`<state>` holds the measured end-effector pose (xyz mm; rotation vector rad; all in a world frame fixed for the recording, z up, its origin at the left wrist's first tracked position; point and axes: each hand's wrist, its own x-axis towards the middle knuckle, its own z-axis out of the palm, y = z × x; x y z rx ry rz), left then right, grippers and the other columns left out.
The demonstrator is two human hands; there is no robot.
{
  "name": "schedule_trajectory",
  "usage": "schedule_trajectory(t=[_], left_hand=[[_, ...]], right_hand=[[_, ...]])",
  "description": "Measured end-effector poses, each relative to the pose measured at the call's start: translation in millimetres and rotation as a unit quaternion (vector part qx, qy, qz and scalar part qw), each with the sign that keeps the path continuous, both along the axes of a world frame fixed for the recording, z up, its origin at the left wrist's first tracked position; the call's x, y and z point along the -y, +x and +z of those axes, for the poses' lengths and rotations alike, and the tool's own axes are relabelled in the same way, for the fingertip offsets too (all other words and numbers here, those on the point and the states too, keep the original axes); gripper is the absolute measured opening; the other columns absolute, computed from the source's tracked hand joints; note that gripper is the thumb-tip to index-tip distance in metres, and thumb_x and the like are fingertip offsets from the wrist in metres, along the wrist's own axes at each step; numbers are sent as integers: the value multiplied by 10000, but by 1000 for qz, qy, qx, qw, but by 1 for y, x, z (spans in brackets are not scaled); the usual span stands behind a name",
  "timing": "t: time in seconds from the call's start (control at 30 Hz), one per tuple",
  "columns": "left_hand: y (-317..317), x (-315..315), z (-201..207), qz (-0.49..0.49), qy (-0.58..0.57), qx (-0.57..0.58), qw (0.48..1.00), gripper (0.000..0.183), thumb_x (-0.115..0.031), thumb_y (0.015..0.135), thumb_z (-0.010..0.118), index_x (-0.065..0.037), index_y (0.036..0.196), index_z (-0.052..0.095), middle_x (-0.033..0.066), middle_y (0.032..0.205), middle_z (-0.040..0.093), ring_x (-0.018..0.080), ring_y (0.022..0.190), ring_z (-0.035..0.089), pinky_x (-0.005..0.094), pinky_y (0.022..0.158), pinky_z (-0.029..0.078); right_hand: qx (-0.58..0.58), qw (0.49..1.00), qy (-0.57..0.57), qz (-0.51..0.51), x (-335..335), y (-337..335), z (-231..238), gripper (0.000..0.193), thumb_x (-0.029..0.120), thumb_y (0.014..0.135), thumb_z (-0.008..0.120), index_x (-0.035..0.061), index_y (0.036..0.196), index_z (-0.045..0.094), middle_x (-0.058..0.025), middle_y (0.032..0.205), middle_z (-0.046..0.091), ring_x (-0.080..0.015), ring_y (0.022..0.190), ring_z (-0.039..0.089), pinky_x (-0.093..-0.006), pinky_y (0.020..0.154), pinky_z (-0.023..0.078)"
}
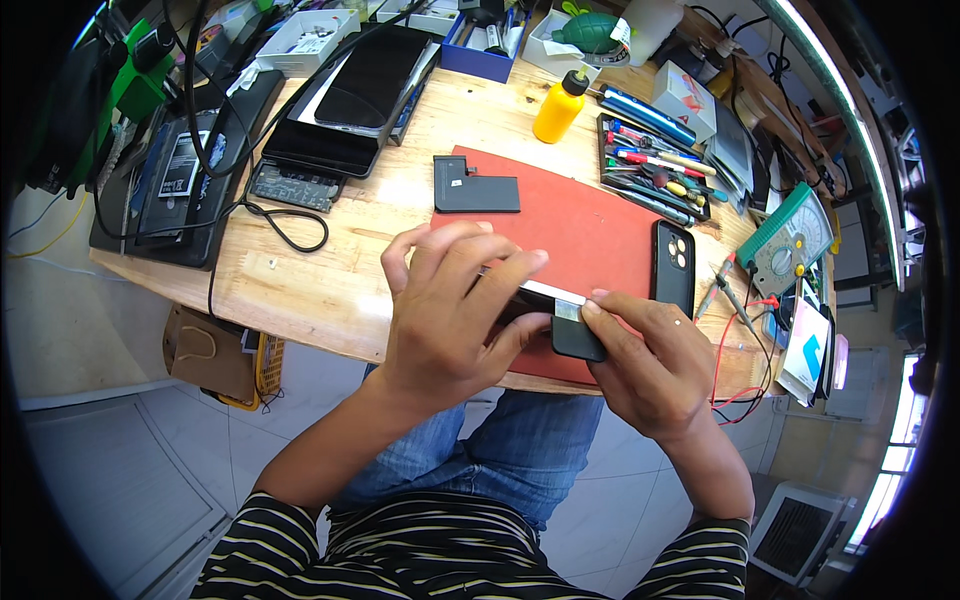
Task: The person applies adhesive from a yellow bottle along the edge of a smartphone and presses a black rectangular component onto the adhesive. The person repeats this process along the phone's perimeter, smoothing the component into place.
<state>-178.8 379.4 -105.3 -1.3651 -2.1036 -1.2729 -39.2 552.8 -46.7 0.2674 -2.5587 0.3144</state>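
Above the front of a red work mat (pixel 560 215), my two hands hold a thin, dark flat piece (pixel 578 338) with a pale edge strip and a small silvery patch. Its kind is hard to tell, since my fingers cover much of it. My left hand (pixel 450 305) curls over its left part, thumb against the near side and fingers bent above. At its right end, the thumb and fingers of my right hand (pixel 650 355) pinch the corner. Farther back on the mat lies a black L-shaped phone battery (pixel 478 192). A black phone case (pixel 673 265) rests at the mat's right edge.
A yellow bottle (pixel 560 107) stands behind the mat. To its right is a tray of pens and screwdrivers (pixel 655 165); a green analog multimeter (pixel 790 245) with red and black leads sits far right. Stacked phones (pixel 370 80) and loose cables (pixel 290 225) occupy the left.
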Motion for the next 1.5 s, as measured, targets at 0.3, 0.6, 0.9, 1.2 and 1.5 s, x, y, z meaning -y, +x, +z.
schedule_trajectory(t=[0.3, 0.6, 0.9, 1.2, 1.5], left_hand=[[-8, 3, 2, -31, -11, 33, 999, 507, -94, 662, 919, -90, 1122, 707, 92, 1064, 677, 360, 1234, 583, 467, 1062, 435], [-8, 2, 0, -23, 3, 16, 1000, 403, -139, 741, 877, -78, 1105, 715, 87, 1025, 683, 349, 1189, 608, 452, 1033, 448], [-7, 3, -1, -22, 27, 4, 999, 243, -228, 914, 791, -59, 1080, 740, 94, 976, 687, 360, 1114, 633, 445, 974, 497], [-6, 4, -2, -22, 37, 6, 999, 237, -199, 886, 811, -62, 1067, 742, 90, 970, 688, 352, 1117, 636, 436, 968, 508], [-6, 4, -2, -20, 41, 4, 999, 237, -226, 900, 806, -63, 1062, 746, 87, 959, 688, 350, 1105, 637, 436, 958, 510]], right_hand=[[-67, 997, 27, 12, -1, -15, -10, 343, -14, 652, 771, -44, 994, 772, -168, 986, 744, -289, 844, 756, -353, 719, 627], [-61, 998, 25, 12, 9, -26, -9, 373, 21, 622, 754, -52, 987, 762, -164, 974, 739, -279, 789, 736, -353, 694, 622], [-37, 999, 5, 22, 11, -24, -3, 436, 24, 574, 764, -53, 1002, 734, -154, 959, 721, -280, 785, 729, -353, 669, 601], [-25, 999, -21, 26, 12, -24, 0, 447, 27, 569, 783, -51, 1005, 722, -146, 961, 717, -276, 791, 718, -357, 666, 581], [-10, 999, -27, 19, 11, -23, 1, 432, 21, 596, 801, -22, 1018, 719, -119, 962, 715, -258, 770, 699, -342, 645, 549]])
